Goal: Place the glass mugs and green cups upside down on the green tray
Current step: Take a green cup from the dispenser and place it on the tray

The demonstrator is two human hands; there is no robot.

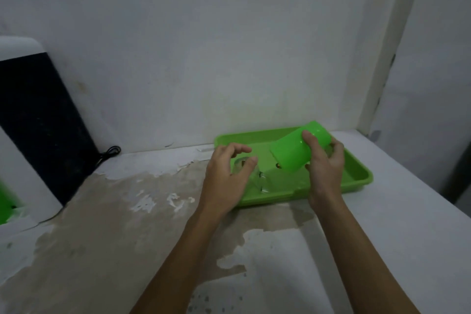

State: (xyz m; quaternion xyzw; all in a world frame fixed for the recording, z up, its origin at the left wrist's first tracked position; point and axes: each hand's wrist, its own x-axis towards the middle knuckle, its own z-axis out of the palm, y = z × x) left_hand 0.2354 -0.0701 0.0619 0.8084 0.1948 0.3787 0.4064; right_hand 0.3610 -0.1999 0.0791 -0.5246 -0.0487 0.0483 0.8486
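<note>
A green tray (358, 172) lies on the white counter against the wall. My right hand (325, 166) holds a green cup (293, 149) tilted on its side above the tray's middle, its rim facing down and left. My left hand (226, 176) hovers over the tray's left end with fingers spread, just above a glass mug (260, 181) that stands on the tray; the hand hides most of the mug. Whether the fingers touch the glass is unclear.
A black and white appliance (38, 120) leans at the left with a black cable (109, 153) beside it. Something green (6, 206) shows at the far left edge. The counter (114, 224) has worn, peeling patches. A wall stands close behind the tray.
</note>
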